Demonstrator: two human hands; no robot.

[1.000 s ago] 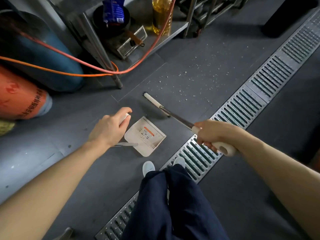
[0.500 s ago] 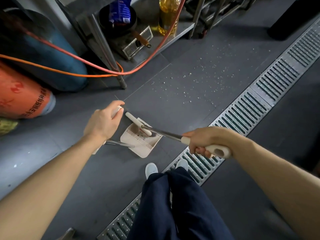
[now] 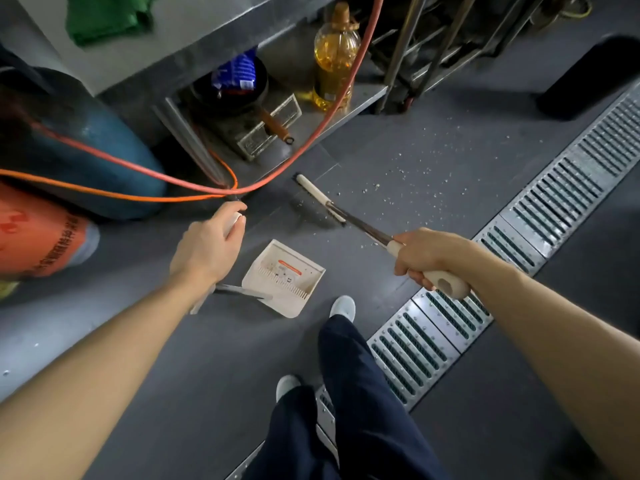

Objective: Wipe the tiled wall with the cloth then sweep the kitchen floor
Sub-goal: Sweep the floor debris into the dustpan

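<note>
Nearest the camera, the person's dark trouser legs and white shoes stand beside the floor drain grate (image 3: 433, 336). The right hand (image 3: 427, 259) is closed around the cream grip of the broom (image 3: 320, 197). The left hand (image 3: 207, 249) is curled around the upper end of the dustpan handle; the dustpan (image 3: 285, 277) rests on the dark grey floor (image 3: 156, 341) just ahead of the feet.

Change: half a second ago the broom head lay in the dustpan mouth. It is now extended outward, bristles down on the floor near the table leg, well apart from the pan. This indicates one collecting stroke is complete and the next is starting. The pan holds little visible debris.

Pale crumbs (image 3: 433, 174) are scattered beyond the broom head, toward the grate, so the sweeping is judged unfinished.

Farther out, an orange hose (image 3: 277, 178) loops past a steel shelf (image 3: 360, 98) carrying an oil bottle (image 3: 334, 60). A green cloth (image 3: 104, 15) lies on the surface above.
</note>
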